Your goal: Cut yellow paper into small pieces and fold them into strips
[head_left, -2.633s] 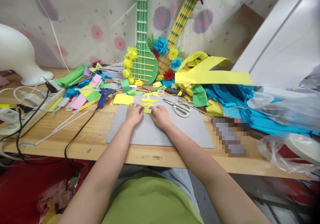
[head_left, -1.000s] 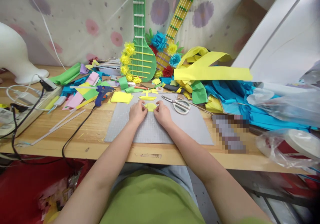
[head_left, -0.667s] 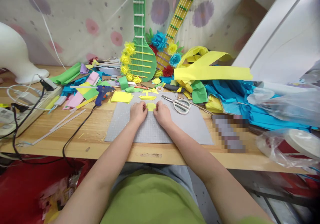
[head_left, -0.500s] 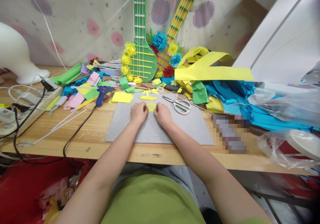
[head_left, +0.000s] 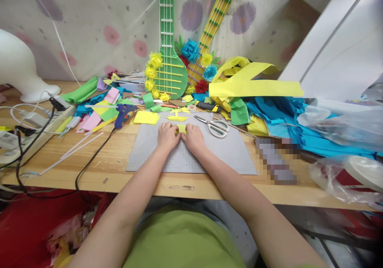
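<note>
In the head view, right over a flat grey grid-lined mat, pinching a small yellow paper piece from both ends, with the left hand at one side and the right hand at the other! Clamping bent fingers and thumbs on that paper, with both sets of fingertips close together at the near edge. Holding it low over the far half of the mat, about the middle; cannot tell whether touching the surface. Seeing, just beyond, a narrow folded yellow paper strip. Over to the left, spotting a folded yellow paper rectangle across the mat's far corner, then a blue plastic glue gun on a black cord, down on the pale wooden table. To the right, finding metal scissors with white loop handles, flat on the mat, near the right hand. Looking farther back, taking in a green guitar-shaped craft, upright, trimmed with yellow paper flowers, and beside it a yellow guitar-shaped craft, tilted. Farther right, meeting a long yellow strip above crumpled bright blue paper.
</note>
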Action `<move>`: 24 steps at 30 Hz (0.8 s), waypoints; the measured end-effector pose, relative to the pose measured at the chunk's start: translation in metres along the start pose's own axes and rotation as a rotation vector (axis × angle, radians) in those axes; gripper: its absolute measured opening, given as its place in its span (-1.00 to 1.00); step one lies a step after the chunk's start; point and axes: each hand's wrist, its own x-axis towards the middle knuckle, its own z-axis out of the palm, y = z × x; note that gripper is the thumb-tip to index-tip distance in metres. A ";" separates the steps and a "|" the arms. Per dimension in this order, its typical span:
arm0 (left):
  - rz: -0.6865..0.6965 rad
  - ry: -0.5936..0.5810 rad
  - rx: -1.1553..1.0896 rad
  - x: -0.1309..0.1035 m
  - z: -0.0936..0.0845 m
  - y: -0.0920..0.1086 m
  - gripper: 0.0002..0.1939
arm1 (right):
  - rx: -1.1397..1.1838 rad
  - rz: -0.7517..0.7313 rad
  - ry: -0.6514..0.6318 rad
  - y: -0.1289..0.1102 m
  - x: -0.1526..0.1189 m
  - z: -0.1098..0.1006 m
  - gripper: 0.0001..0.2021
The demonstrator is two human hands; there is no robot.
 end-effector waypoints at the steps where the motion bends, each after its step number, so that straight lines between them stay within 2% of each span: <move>1: -0.015 -0.006 -0.007 0.000 0.000 0.000 -0.87 | 0.011 0.008 0.007 0.000 0.000 0.000 -0.84; 5: -0.030 -0.021 -0.042 0.000 -0.003 -0.002 -0.88 | 0.048 0.033 0.037 0.004 0.000 -0.001 -0.82; 12: -0.031 -0.048 -0.085 0.000 -0.005 -0.004 -0.75 | 0.107 0.069 0.030 0.009 0.000 -0.001 -0.78; 20: -0.233 -0.013 -0.192 0.004 -0.004 -0.012 -0.54 | 0.124 0.070 0.008 0.009 0.000 -0.002 -0.79; 24: -0.242 -0.095 -0.248 0.011 -0.004 -0.016 -0.64 | 0.134 0.070 0.010 0.009 -0.001 -0.004 -0.79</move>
